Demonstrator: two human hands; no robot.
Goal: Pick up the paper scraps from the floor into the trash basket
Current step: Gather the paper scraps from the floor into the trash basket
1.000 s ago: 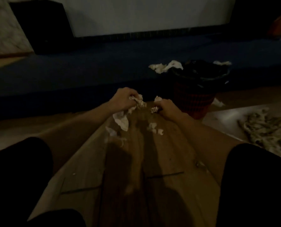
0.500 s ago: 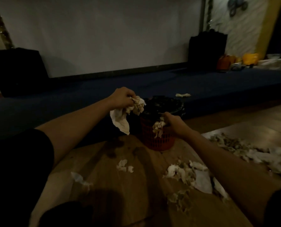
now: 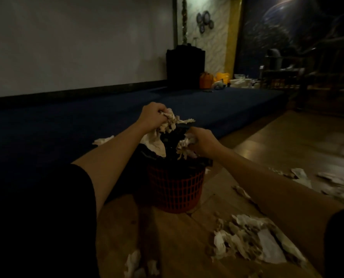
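A red mesh trash basket (image 3: 175, 189) with a black liner stands on the wooden floor in front of me. Above its mouth my left hand (image 3: 152, 117) is closed on a bunch of crumpled paper scraps (image 3: 157, 141) that hang down over the rim. My right hand (image 3: 204, 142) grips a smaller wad of paper scraps (image 3: 184, 146) over the basket's right side. More paper scraps (image 3: 253, 239) lie on the floor at the lower right, and a few small paper bits (image 3: 139, 264) lie near the bottom centre.
A low dark blue platform (image 3: 217, 105) runs behind the basket, with a paper scrap (image 3: 103, 140) on its edge. Torn paper (image 3: 331, 183) is strewn at the far right. A black speaker (image 3: 185, 67) and bags stand at the back.
Both hands have moved from in front of the basket to above its opening, still holding their paper. My view has come closer to the basket and tilted up.
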